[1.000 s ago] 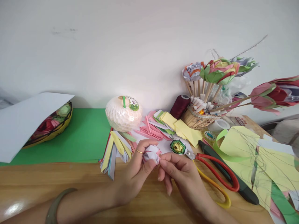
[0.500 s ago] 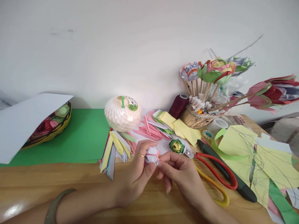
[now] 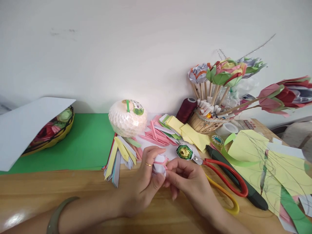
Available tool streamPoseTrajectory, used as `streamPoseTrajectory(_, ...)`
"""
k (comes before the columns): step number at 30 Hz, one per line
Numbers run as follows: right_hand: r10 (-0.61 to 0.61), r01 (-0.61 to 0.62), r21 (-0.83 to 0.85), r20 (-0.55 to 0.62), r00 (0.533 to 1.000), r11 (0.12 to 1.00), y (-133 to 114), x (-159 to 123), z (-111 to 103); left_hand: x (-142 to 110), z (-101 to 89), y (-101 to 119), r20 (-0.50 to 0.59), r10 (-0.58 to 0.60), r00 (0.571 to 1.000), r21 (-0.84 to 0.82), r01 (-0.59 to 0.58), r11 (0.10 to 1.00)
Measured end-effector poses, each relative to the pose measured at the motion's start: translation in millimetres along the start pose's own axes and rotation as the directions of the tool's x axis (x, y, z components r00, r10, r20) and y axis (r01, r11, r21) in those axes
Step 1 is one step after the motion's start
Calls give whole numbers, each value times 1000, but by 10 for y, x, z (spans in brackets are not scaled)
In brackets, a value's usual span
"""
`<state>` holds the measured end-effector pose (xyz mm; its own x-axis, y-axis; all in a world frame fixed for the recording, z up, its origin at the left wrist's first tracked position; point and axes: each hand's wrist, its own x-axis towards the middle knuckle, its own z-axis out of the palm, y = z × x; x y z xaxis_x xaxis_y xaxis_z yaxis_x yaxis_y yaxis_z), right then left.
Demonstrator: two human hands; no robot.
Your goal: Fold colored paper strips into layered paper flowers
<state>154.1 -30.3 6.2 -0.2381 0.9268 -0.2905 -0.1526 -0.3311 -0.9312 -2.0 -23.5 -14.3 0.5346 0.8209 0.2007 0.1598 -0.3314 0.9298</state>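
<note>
A small folded paper flower [image 3: 159,165], pale lilac with pink edges, sits between my two hands above the front of the table. My left hand [image 3: 149,182] is closed around its left side, thumb below and fingers above. With thumb and forefinger, my right hand [image 3: 186,177] pinches the flower's pink right edge; the fingertips partly hide that spot. Just beyond lie folded pink paper pieces [image 3: 157,135] and a fan of yellow and grey folded strips [image 3: 119,159]. A green and yellow rosette [image 3: 184,152] rests by the scissors' blades.
Scissors [image 3: 226,172] with red and yellow handles lie right of my hands beside a dark green pen-like tool [image 3: 255,196]. Behind stand a maroon thread spool [image 3: 186,110], a basket [image 3: 204,123] of paper flowers and a wrapped coconut [image 3: 128,118]. Wires tangle over yellow paper [image 3: 248,146].
The paper flower has turned slightly between my fingers and shows more of its pale side. Both hands stay in nearly the same place, still gripping it.
</note>
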Motion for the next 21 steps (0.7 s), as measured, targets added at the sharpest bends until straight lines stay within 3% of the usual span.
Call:
streamPoseTrajectory(7,-196,193,-254,13,981,948,-4,-9,-58,13,-7,9,-49,-32,998,38,34,999)
streamPoseTrajectory(11,-131,126,-272,-1,991,954,-13,-11,-42,5,-9,5,-60,-35,998,67,39,997)
streamPoseTrajectory(21,13,-15,-70,-34,999,997,-10,-4,17,-10,3,-35,-2,-16,1000,48,16,999)
